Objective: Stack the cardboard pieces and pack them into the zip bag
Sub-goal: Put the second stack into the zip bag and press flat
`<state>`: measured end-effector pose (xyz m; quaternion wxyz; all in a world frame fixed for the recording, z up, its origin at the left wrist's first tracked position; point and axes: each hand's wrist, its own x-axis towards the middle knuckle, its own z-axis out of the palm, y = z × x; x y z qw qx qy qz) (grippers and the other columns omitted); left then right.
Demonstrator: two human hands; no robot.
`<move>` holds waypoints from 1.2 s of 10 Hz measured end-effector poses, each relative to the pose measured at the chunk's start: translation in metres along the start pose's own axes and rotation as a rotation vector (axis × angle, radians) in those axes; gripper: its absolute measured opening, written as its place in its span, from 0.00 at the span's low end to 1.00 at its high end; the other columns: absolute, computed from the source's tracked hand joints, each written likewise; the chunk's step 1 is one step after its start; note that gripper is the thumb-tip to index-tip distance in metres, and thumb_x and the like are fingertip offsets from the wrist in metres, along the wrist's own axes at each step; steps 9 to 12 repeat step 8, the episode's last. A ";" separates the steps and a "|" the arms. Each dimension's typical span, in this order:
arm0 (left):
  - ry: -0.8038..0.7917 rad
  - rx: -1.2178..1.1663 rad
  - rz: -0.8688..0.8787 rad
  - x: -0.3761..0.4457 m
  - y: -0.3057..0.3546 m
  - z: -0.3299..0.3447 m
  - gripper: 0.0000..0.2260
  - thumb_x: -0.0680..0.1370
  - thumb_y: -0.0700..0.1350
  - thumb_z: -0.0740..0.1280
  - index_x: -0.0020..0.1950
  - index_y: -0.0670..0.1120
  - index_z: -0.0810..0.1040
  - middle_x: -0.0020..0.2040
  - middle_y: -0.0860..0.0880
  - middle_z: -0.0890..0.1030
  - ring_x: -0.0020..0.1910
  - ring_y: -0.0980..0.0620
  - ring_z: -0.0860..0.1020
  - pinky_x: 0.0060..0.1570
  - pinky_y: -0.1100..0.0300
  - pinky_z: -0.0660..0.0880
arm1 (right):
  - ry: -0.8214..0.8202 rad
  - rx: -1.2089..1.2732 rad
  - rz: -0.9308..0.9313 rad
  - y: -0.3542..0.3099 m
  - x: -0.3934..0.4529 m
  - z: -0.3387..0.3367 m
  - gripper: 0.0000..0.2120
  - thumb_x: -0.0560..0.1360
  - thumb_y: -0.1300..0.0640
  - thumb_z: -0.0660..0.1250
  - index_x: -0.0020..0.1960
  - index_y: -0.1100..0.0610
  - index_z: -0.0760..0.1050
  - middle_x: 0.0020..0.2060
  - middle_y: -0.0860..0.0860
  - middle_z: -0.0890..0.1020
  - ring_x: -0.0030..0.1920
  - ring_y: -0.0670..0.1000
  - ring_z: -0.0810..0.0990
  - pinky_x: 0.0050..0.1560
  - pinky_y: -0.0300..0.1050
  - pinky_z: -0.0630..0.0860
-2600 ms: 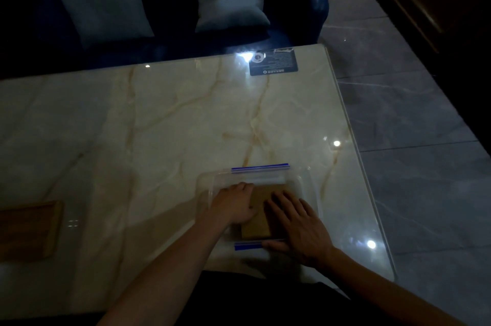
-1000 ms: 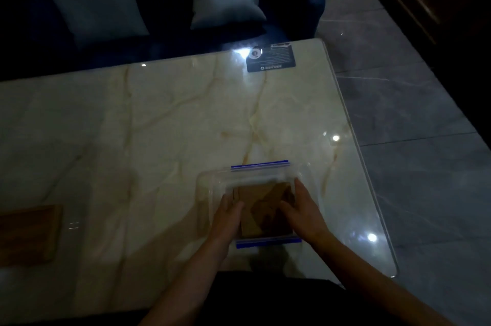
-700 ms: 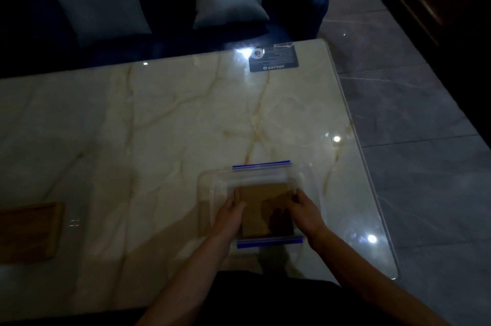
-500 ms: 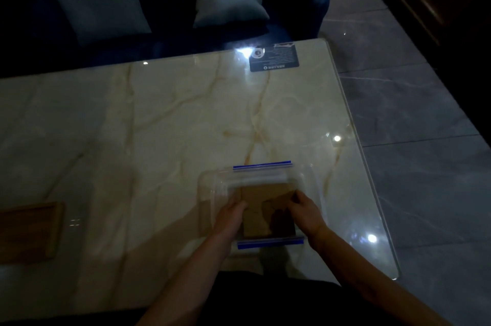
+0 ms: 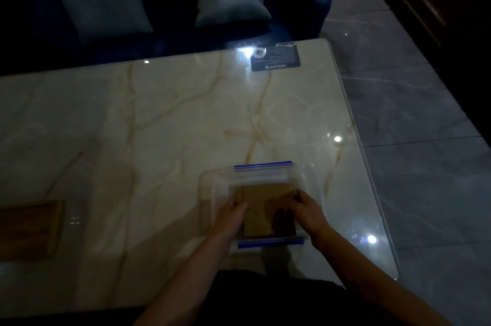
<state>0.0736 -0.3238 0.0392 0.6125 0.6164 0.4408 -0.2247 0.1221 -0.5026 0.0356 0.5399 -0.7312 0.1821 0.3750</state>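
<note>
Both hands — the left hand (image 5: 230, 215) and right hand (image 5: 308, 210), which earlier pressed flat on top — now grip the side edges of the brown cardboard stack (image 5: 267, 209) (apparently squaring it) on the clear blue-zipped plastic bag (image 5: 261, 179) on the marble desk (image 5: 159, 126).

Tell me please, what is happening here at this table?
A person is working on a stack of cardboard pieces lying on a clear zip bag near the front edge of the marble table. The left hand and the right hand hold the stack from either side. The light is dim, so whether the cardboard is inside the bag is unclear.
</note>
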 end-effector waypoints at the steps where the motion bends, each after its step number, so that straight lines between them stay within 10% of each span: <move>1: -0.029 -0.013 -0.007 -0.001 0.000 -0.001 0.12 0.77 0.43 0.64 0.59 0.49 0.78 0.48 0.51 0.83 0.44 0.56 0.81 0.32 0.67 0.76 | 0.001 -0.026 0.005 0.002 0.002 0.002 0.09 0.74 0.53 0.67 0.54 0.49 0.76 0.48 0.48 0.83 0.48 0.48 0.81 0.41 0.39 0.74; 2: -0.044 0.026 0.015 0.001 -0.001 0.000 0.16 0.76 0.42 0.64 0.64 0.49 0.76 0.54 0.48 0.83 0.52 0.50 0.81 0.52 0.54 0.79 | 0.001 -0.087 0.010 0.004 0.004 0.004 0.11 0.73 0.48 0.69 0.54 0.44 0.74 0.48 0.46 0.82 0.48 0.47 0.81 0.42 0.39 0.74; 5: 0.003 0.183 0.150 -0.006 -0.001 -0.005 0.14 0.78 0.43 0.63 0.63 0.50 0.70 0.49 0.58 0.76 0.44 0.62 0.74 0.39 0.73 0.71 | -0.003 -0.320 -0.184 -0.001 -0.005 0.001 0.14 0.75 0.52 0.68 0.60 0.48 0.73 0.56 0.50 0.80 0.55 0.51 0.80 0.62 0.54 0.76; 7: 0.002 0.340 0.374 -0.027 -0.010 -0.019 0.16 0.78 0.45 0.66 0.66 0.49 0.73 0.62 0.49 0.78 0.59 0.52 0.77 0.60 0.57 0.74 | 0.072 -0.610 -0.383 0.000 -0.035 -0.015 0.22 0.77 0.52 0.65 0.70 0.49 0.69 0.67 0.51 0.75 0.63 0.50 0.75 0.60 0.43 0.70; 8: -0.028 0.356 0.429 -0.040 -0.011 -0.032 0.11 0.77 0.42 0.67 0.57 0.54 0.76 0.52 0.54 0.81 0.53 0.55 0.80 0.46 0.76 0.71 | 0.001 -0.637 -0.399 -0.011 -0.053 -0.033 0.17 0.78 0.46 0.64 0.66 0.44 0.73 0.63 0.46 0.79 0.58 0.43 0.77 0.56 0.35 0.71; 12: -0.028 0.356 0.429 -0.040 -0.011 -0.032 0.11 0.77 0.42 0.67 0.57 0.54 0.76 0.52 0.54 0.81 0.53 0.55 0.80 0.46 0.76 0.71 | 0.001 -0.637 -0.399 -0.011 -0.053 -0.033 0.17 0.78 0.46 0.64 0.66 0.44 0.73 0.63 0.46 0.79 0.58 0.43 0.77 0.56 0.35 0.71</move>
